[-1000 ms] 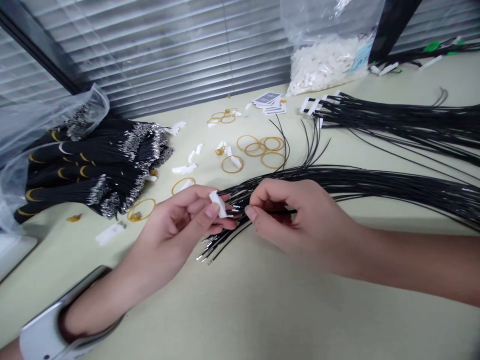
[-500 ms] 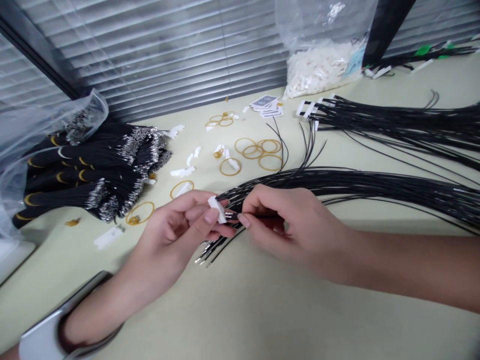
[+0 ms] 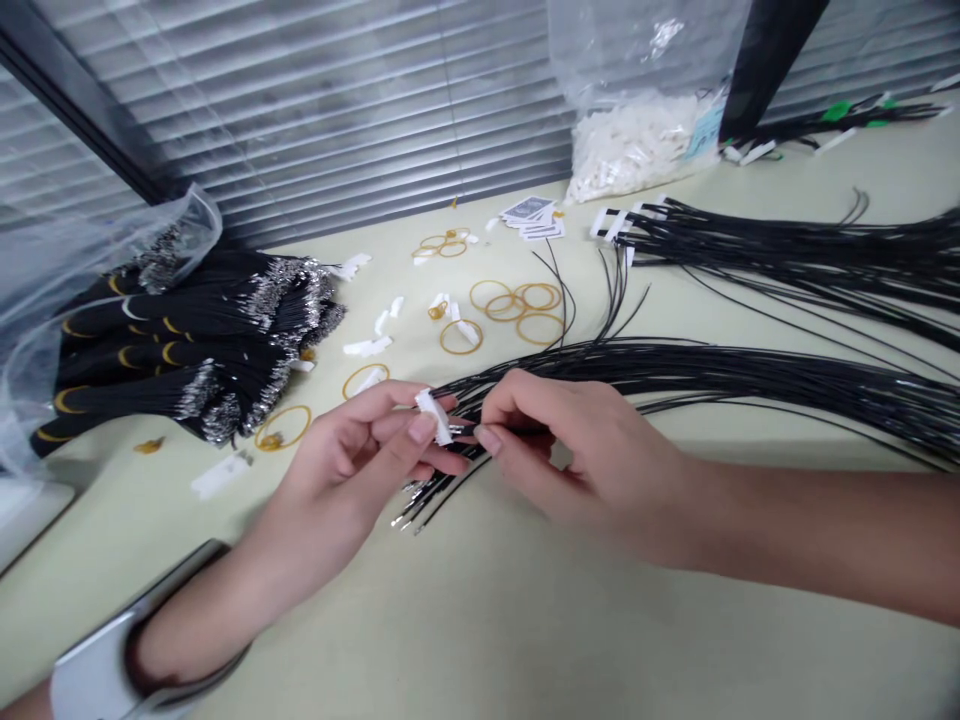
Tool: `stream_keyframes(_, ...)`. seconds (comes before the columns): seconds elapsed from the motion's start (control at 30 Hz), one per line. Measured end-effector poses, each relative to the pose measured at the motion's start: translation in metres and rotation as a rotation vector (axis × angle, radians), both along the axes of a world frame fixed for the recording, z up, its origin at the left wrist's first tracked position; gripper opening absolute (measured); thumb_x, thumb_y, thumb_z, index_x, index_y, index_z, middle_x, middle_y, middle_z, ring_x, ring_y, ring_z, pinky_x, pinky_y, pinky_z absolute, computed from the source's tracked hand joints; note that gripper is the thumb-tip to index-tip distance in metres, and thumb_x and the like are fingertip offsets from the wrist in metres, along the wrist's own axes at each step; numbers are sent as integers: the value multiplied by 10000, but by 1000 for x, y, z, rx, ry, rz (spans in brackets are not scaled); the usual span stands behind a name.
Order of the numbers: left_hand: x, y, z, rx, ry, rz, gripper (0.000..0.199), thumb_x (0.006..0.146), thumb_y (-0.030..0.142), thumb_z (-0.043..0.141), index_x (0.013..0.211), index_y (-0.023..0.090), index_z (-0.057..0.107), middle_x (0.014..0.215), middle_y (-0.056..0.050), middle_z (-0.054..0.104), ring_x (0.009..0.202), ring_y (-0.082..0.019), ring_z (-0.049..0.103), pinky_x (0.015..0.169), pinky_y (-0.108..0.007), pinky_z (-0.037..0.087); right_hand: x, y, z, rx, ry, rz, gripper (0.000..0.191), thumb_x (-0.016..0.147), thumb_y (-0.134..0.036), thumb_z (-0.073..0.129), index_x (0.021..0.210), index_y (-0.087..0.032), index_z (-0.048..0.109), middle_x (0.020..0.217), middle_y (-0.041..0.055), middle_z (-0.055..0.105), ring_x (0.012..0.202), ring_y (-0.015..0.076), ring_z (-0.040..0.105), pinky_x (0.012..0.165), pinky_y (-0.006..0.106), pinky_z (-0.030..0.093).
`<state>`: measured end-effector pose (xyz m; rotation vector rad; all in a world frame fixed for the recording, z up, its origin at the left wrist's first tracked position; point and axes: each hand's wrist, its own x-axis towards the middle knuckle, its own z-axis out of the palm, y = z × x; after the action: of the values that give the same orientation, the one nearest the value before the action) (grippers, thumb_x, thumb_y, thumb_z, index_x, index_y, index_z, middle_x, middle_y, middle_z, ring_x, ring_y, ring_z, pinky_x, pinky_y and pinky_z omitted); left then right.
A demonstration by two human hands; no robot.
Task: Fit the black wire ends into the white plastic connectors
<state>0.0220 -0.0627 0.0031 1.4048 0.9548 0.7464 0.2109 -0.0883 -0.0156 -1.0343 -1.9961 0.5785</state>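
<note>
Between the thumb and fingers of my left hand [image 3: 360, 470] is a small white connector [image 3: 435, 416]. My right hand [image 3: 585, 450] pinches a black wire with a metal tip [image 3: 459, 430], which points left at the connector's lower part. Whether the tip is inside the connector cannot be made out. A long bundle of black wires [image 3: 675, 368] runs behind and beneath both hands, and some of its metal ends [image 3: 405, 522] show below my left fingers.
Tied black wires [image 3: 217, 300] with metal ends lie at the left. Yellow rubber bands [image 3: 517, 300] and white pieces [image 3: 367, 347] are scattered behind my hands. A clear bag of white parts [image 3: 645, 145] stands at the back, near another wire bundle [image 3: 787, 245].
My right hand has shifted very slightly left, toward the connector. My left hand keeps its hold on the connector.
</note>
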Motion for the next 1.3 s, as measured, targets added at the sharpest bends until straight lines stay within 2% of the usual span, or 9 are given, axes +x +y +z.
stream_keyframes(0.2,1,3,3,46,0,8,50,857,225,605,876,224,651,797,58,687,695,-43,677,652,-53,515,1,-1,1,69,72,-24,100,850,-109,466,754,-124,490,733,-18,498,665,42,429,636,162,346)
stream_keyframes(0.33,-2,4,2,96,84,8,55,856,251,605,871,229,653,810,52,662,705,-49,673,643,-53,510,1,2,-1,16,26,-13,93,842,-133,475,751,-132,496,734,-16,502,662,51,433,618,181,340)
stream_keyframes(0.63,-3,0,5,45,82,-26,62,853,209,605,877,254,639,775,106,672,690,-21,673,639,-37,489,2,5,-4,-52,-2,37,80,823,-132,486,746,-139,506,709,-33,498,651,50,415,596,185,308)
stream_keyframes(0.97,-1,1,3,146,161,-25,49,857,214,592,872,215,638,699,48,686,645,-49,663,599,-63,482,3,4,-3,-52,-22,41,83,793,-106,490,726,-135,530,713,-20,499,634,54,412,574,186,300)
stream_keyframes(1.3,-3,-1,4,210,187,-58,94,869,202,571,934,227,633,774,50,671,676,-55,660,633,-87,501,3,4,-3,-43,-5,61,115,791,-111,490,751,-120,598,737,2,523,617,55,425,569,184,316)
